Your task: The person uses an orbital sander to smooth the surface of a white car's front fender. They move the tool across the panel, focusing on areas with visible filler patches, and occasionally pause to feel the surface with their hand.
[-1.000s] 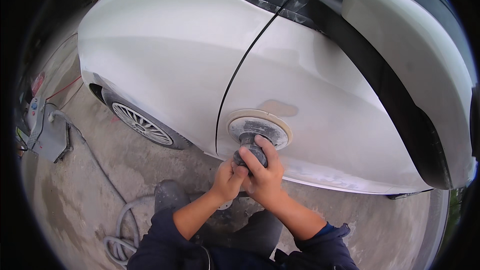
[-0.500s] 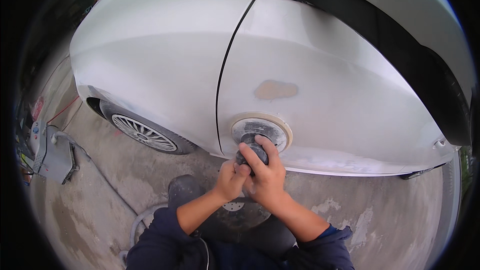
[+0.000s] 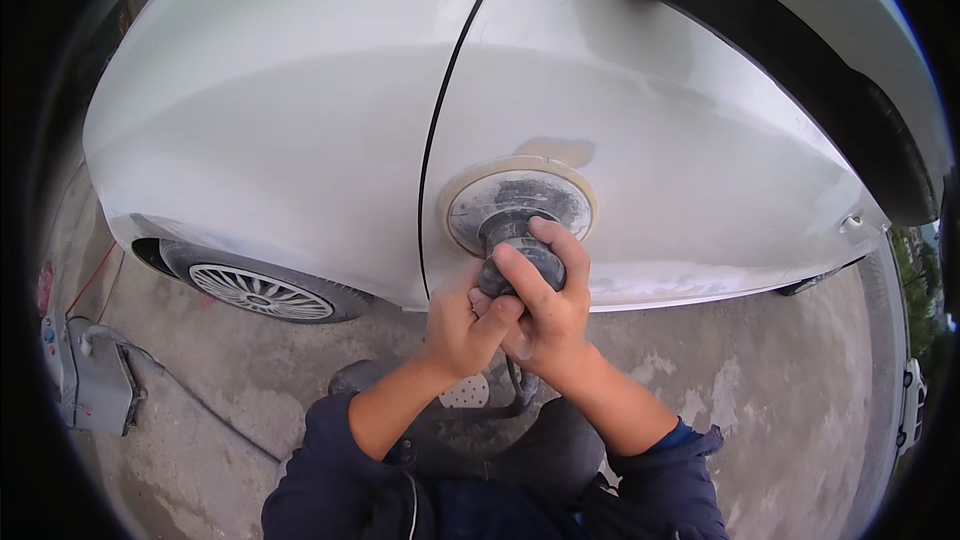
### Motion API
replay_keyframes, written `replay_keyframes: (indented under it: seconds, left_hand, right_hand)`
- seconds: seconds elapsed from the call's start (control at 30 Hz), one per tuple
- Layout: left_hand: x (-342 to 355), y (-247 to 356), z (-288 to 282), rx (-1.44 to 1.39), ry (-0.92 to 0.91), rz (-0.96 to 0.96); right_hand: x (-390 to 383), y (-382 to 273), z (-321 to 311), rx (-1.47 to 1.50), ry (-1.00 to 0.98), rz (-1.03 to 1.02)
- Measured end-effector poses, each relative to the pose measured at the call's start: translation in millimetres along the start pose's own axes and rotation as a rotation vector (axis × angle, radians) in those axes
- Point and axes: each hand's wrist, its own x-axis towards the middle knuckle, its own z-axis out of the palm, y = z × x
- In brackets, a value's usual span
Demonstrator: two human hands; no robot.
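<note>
Both hands on the sander (image 3: 518,215) – right hand (image 3: 545,315) curled tight around its grip, left hand (image 3: 465,325) wrapped underneath, fingertips hidden. Disc pressed flat against the white car door (image 3: 650,140), partly covering a tan filler patch (image 3: 565,150).

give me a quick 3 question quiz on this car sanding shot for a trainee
1. True or false: only one hand holds the sander.
2. Which part of the car does the sander's pad press on? A the wheel B the door panel C the window glass
3. Fill in: a tan patch shows on the panel just ____ the pad.

Key:
1. False: the left hand and the right hand both grip it.
2. B, just right of the dark panel gap.
3. above
</note>
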Motion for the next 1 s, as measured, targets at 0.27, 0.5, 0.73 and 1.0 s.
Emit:
replay_keyframes:
  seconds: [0.27, 0.5, 0.73, 1.0]
  left_hand:
    - [-27, -16, 1, 0.025, 0.031, -0.043]
    - [15, 7, -2, -0.004, -0.041, 0.061]
    - [-12, -13, 10, -0.036, -0.017, 0.057]
    - [-3, -5, 10, -0.048, -0.092, 0.035]
  right_hand:
    - [-41, 7, 11, -0.027, -0.045, 0.030]
    - [11, 7, 4, -0.006, 0.081, -0.049]
    - [-28, 6, -1, -0.032, -0.044, 0.026]
    - [-32, 3, -4, -0.061, -0.028, 0.076]
